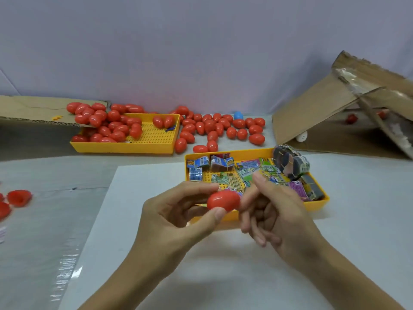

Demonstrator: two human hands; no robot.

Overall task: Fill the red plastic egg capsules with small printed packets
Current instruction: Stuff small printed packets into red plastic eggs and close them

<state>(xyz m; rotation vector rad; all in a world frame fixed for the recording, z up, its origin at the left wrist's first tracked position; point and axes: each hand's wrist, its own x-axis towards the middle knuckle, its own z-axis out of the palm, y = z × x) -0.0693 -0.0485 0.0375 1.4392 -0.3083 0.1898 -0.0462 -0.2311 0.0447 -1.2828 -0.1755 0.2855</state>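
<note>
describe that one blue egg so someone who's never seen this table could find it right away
Start at the far yellow tray by the back wall. To its right, loose red eggs are scattered on the table. The blue egg sits at their back edge, the only one not red.

Single head-worn wide-angle view, looking forward and down from close above the left hand (178, 220) and right hand (277, 213), wall beyond them

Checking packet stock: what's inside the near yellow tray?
The near yellow tray holds loose printed packets and a banded bundle; both hands cover its front.
</note>
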